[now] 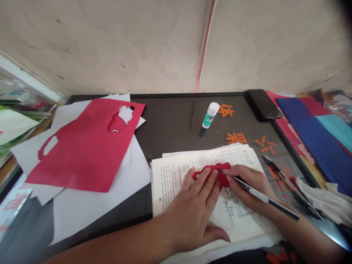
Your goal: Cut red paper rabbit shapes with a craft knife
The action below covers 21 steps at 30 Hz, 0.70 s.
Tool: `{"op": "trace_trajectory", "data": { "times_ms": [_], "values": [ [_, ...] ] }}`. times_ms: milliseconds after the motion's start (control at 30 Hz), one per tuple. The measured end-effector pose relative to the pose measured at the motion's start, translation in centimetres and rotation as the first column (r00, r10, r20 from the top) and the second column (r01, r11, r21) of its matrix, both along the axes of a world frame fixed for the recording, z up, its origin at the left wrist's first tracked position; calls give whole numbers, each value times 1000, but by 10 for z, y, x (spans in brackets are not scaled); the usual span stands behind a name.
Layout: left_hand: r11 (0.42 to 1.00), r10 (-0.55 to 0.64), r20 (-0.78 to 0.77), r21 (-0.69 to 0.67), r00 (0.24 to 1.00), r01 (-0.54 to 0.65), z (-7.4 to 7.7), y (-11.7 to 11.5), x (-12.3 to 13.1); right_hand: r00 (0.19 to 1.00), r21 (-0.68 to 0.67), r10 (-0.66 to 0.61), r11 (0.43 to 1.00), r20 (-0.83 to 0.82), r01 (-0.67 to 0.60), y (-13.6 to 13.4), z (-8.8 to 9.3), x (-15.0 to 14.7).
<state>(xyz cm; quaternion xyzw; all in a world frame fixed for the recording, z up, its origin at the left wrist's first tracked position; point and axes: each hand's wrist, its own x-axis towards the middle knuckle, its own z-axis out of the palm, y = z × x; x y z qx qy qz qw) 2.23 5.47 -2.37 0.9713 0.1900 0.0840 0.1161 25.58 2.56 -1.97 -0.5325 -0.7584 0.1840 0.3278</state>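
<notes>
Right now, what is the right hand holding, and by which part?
The right hand grips a craft knife by its barrel, near the tip end.

A papercutting craft workspace: cutting mat (170, 121), red paper cut-out (211, 173).

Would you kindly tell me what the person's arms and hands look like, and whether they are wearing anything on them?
Both the left hand and right hand are bare, with no gloves, rings or watch visible; neither forearm shows a sleeve.
</notes>
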Motion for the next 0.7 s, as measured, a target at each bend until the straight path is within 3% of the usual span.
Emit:
{"op": "trace_trajectory", "data": {
  "times_ms": [400,700],
  "values": [
    [1000,2,-5,16,1000,-2,-1,-2,1,999,-29,-37,999,-20,37,1,7,-4],
    [1000,15,-17,-8,1000,-15,-3,-4,2,998,12,24,1000,50,-25,-1,2,-4]
  ]
}}
